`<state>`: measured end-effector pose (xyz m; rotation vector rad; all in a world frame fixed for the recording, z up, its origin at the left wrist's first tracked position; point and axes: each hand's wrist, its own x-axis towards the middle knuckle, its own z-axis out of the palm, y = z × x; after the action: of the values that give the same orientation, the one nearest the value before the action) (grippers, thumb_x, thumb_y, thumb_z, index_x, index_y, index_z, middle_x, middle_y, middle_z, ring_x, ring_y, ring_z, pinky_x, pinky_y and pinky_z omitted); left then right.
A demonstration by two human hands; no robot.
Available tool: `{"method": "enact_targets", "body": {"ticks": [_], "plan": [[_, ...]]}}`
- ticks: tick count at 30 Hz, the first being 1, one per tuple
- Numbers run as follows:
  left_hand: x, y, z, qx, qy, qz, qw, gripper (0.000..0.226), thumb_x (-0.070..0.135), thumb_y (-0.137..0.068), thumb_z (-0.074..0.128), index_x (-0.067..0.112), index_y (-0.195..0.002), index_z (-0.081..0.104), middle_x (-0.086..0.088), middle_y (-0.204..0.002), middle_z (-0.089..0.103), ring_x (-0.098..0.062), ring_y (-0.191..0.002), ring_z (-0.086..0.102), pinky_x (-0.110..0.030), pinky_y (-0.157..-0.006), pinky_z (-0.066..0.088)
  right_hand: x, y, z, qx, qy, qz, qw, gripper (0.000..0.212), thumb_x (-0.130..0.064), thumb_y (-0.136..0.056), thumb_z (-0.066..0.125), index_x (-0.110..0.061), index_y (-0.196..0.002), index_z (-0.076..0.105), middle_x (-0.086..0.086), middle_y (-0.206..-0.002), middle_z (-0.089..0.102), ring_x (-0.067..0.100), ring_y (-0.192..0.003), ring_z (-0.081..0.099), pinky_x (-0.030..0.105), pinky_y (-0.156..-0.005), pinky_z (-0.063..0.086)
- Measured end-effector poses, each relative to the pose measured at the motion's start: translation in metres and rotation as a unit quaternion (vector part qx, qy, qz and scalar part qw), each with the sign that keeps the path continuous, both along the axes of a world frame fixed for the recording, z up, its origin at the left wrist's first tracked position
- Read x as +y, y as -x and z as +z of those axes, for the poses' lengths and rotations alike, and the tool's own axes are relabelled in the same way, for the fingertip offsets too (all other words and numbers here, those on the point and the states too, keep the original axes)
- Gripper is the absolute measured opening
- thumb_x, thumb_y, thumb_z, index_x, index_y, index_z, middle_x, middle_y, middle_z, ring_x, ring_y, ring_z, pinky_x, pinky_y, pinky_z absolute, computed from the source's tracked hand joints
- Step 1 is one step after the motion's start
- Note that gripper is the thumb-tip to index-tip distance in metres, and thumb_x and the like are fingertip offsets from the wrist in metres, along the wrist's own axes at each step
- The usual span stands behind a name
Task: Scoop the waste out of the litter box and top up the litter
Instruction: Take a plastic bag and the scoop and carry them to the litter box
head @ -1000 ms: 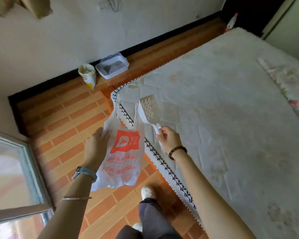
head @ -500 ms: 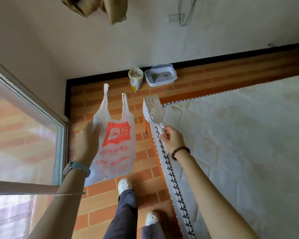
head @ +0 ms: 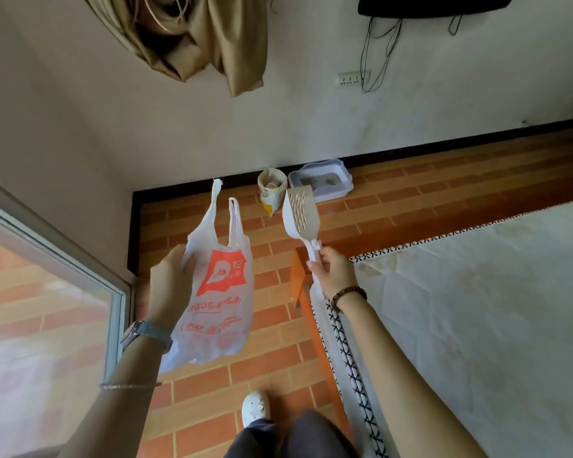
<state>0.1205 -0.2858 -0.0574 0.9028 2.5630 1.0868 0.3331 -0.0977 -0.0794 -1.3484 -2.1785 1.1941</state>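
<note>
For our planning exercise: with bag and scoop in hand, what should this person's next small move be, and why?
Probably step forward to the litter box by the far wall. The right hand grips the scoop, the left hand holds the plastic bag, so both are ready, yet the box sits well beyond the arms' reach.

Soft daylight from glass door (head: 47,309) at left; wide-angle bending at edges.

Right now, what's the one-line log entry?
left hand holds plastic bag | right hand holds litter scoop | litter box ahead by wall | scooping not started
</note>
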Motion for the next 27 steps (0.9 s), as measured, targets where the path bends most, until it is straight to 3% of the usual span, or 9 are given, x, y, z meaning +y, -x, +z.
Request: {"method": "enact_targets", "body": {"ticks": [8,13,18,24,27], "plan": [[0.074,0.075,-0.003,-0.001,-0.008,-0.013,1.000,0.030,0.025,-0.099,0.045,-0.002,-0.107,0.056,-0.008,-0.088,0.059,-0.019,-0.071,0.056,-0.023,-0.064,0.046,0.075,0.055,0.003,-0.005,-0.004,-0.027,1.000,0.026,-0.019,-0.088,0.063,-0.004,-0.110,0.062,0.009,-0.101,0.070,0.023,-0.092,0.065,0.040,-0.083,0.054],[0.133,0.112,0.003,0.008,-0.021,-0.026,0.999,0.020,0.024,-0.099,0.046,0.011,-0.086,0.051,0.001,-0.071,0.052,-0.014,-0.059,0.052,-0.017,-0.052,0.037,0.136,0.091,-0.005,-0.004,0.000,-0.025,1.000,0.023,-0.020,-0.089,0.063,-0.004,-0.106,0.062,0.010,-0.099,0.070,0.024,-0.090,0.065,0.040,-0.081,0.054],[0.204,0.150,0.014,-0.007,-0.021,-0.018,1.000,0.031,0.020,-0.099,0.048,0.016,-0.068,0.045,0.003,-0.062,0.049,-0.013,-0.052,0.046,-0.017,-0.049,0.034,0.203,0.128,-0.007,-0.002,-0.001,-0.039,0.999,0.021,-0.018,-0.089,0.062,-0.003,-0.104,0.062,0.013,-0.097,0.068,0.028,-0.089,0.063,0.035,-0.075,0.051],[0.283,0.182,0.036,0.022,-0.041,-0.037,0.998,0.040,0.013,-0.097,0.048,0.019,-0.060,0.034,0.005,-0.055,0.040,-0.011,-0.048,0.033,-0.010,-0.045,0.033,0.266,0.159,-0.001,-0.007,0.006,-0.046,0.999,0.017,-0.018,-0.089,0.062,-0.005,-0.101,0.062,0.010,-0.094,0.069,0.025,-0.086,0.064,0.036,-0.075,0.052],[0.320,0.202,0.036,0.027,-0.034,-0.060,0.997,0.036,0.016,-0.097,0.050,0.019,-0.063,0.039,0.004,-0.057,0.043,-0.011,-0.050,0.036,-0.015,-0.045,0.029,0.293,0.169,-0.001,-0.012,0.017,-0.061,0.998,0.018,-0.020,-0.089,0.062,-0.006,-0.101,0.063,0.010,-0.093,0.069,0.025,-0.086,0.064,0.039,-0.077,0.053]]}}
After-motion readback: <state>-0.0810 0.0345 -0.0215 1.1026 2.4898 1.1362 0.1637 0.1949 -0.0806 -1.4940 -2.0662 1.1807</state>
